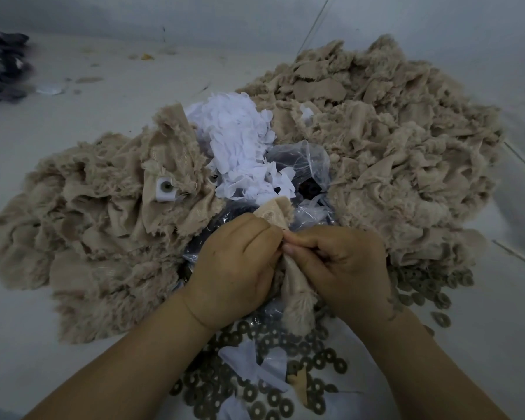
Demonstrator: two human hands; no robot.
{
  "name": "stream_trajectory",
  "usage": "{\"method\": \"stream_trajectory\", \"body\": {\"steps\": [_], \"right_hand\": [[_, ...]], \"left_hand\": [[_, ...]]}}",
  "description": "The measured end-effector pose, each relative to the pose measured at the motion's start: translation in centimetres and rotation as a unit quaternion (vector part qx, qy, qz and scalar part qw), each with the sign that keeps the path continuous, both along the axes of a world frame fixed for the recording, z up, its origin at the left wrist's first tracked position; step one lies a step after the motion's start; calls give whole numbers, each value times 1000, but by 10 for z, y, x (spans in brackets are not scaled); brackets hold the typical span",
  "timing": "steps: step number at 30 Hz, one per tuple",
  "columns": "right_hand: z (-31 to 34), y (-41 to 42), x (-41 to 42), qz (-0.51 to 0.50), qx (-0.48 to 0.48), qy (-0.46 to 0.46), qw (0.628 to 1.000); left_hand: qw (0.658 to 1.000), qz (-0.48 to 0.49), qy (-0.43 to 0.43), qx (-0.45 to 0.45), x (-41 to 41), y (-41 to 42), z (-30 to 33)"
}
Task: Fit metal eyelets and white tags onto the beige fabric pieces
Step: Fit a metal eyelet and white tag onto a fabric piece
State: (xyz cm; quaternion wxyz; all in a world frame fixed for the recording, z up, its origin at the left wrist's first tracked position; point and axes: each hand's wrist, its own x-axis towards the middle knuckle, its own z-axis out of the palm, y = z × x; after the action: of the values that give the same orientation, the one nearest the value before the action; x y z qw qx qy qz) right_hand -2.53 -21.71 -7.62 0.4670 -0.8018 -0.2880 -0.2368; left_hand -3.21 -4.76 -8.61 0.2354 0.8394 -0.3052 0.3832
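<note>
Left hand (235, 265): fingers curled round one beige fabric piece (296, 286), pinching it at the fingertips.
Right hand (343, 265): pinches the same piece from the other side; fingertips of both hands meet. Whether an eyelet sits between them, cannot tell.
Piece location: held just above the clear plastic bag (303, 165), toward the near edge of the work surface (73, 110).
Risk, misfit: the fabric is bunched and frayed, so an eyelet could likely seat off-centre or catch loose threads.
Risk, drop: a small part slipping out would likely vanish among the loose metal eyelets (270, 398) below.
Risk, mix-up: a finished piece (165, 189) lies on the left heap (82, 231); the right heap (391, 147) and the white tags (240, 140) crowd close.
Surface: pale, dusty, scraps toward the far edge.
Room: plain pale wall behind; dark cloth (3, 68) at the far-left corner.
</note>
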Motion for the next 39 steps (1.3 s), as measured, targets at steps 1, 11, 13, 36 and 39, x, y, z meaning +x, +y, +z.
{"method": "stream_trajectory", "body": {"steps": [1, 11, 13, 36, 39], "right_hand": [[0, 0, 0, -7, -6, -9, 1000], [0, -2, 0, -68, 79, 35, 994], [2, -3, 2, -121, 91, 90, 984], [27, 24, -6, 99, 408, 456, 784], [25, 25, -6, 113, 431, 459, 769]], "left_hand": [[1000, -4, 1, -3, 1, -1, -1], [997, -8, -78, 3, 4, 6, 1], [995, -8, -100, 6, 5, 12, 2], [893, 0, 281, -351, -17, 7, 29], [883, -8, 294, -366, -17, 9, 28]]}}
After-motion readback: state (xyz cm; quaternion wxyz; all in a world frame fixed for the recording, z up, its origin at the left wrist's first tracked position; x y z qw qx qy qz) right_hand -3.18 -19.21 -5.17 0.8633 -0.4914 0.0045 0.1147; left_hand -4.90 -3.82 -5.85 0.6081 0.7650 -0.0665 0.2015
